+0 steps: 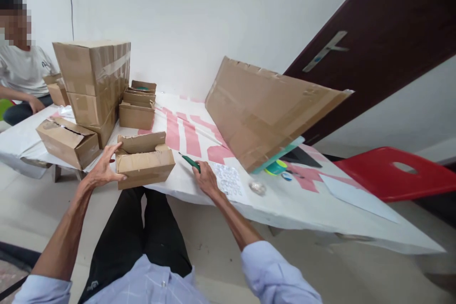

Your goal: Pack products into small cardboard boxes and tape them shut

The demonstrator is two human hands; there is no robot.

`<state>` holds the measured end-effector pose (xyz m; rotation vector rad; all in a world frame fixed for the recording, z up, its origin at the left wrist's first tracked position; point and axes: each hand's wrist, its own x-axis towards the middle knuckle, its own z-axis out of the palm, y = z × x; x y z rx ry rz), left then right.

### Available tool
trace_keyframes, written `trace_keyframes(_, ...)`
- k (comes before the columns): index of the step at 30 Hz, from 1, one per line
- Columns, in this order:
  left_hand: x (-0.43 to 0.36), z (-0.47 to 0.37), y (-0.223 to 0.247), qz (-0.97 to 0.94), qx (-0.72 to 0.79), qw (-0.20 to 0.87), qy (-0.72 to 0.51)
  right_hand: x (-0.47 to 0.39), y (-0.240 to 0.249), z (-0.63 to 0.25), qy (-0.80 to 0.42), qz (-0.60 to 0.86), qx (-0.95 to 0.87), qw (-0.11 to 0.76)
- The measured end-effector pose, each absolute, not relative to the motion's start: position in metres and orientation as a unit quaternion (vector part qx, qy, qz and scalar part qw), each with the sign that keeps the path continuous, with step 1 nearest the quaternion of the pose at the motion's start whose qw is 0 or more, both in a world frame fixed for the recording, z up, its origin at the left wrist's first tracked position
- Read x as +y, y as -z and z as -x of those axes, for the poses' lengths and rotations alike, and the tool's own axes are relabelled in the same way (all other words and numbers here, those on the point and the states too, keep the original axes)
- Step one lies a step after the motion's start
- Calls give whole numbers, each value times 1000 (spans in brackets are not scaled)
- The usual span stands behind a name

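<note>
A small cardboard box [145,167] with raised flaps sits at the front edge of the table. My left hand [106,167] grips its left end, thumb low on the front and fingers at the upper corner. What is inside the box is hidden by its front wall. To the right, my right hand [206,178] is closed around a slim green tool [190,160] with a narrow dark tip that points at the box without touching it; its exact kind is unclear. Beside that hand lies a printed sheet [230,183] with rows of small shapes.
Left stand a taped carton stack [96,76], a closed box [69,140] and open small boxes [137,115]. A large cardboard panel [267,109] leans at the back right, near a yellow-green tape roll [276,167] and a clear lump [257,188]. Another person [23,66] sits far left; a red chair [384,175] stands right.
</note>
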<state>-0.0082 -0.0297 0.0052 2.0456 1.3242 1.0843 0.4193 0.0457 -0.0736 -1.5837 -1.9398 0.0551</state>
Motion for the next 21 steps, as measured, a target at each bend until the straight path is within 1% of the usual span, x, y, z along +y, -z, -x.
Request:
trace_keyframes(2, -29, 9, -7, -743, 485, 245, -390, 44, 78, -411, -24, 598, -734, 322)
trace_keyframes(4, -28, 8, -9, -742, 485, 251, -389, 47, 67, -400, -27, 585, -737, 337)
trace_keyframes(6, -27, 7, -11, -743, 483, 253, -388, 51, 44, -384, -32, 534, -764, 360)
trace_keyframes(8, -27, 6, -12, -745, 478, 255, -389, 53, 18, -364, -43, 439, -815, 376)
trace_keyframes(10, -28, 4, -13, -747, 472, 260, -390, 50, -6, -345, -57, 364, -863, 346)
trace_keyframes(12, -30, 3, -12, -744, 471, 265, -392, 42, -22, -330, -69, 327, -892, 305)
trace_keyframes(13, -31, 3, -12, -743, 472, 267, -393, 36, -26, -326, -69, 317, -898, 297)
trace_keyframes(15, -33, 3, -11, -740, 474, 272, -393, 20, -28, -324, -50, 308, -895, 319)
trace_keyframes(18, -35, 2, -10, -740, 473, 274, -393, -9, -18, -328, 20, 281, -887, 365)
trace_keyframes(21, -35, -1, -10, -743, 472, 263, -395, -33, -1, -335, 74, 239, -899, 360)
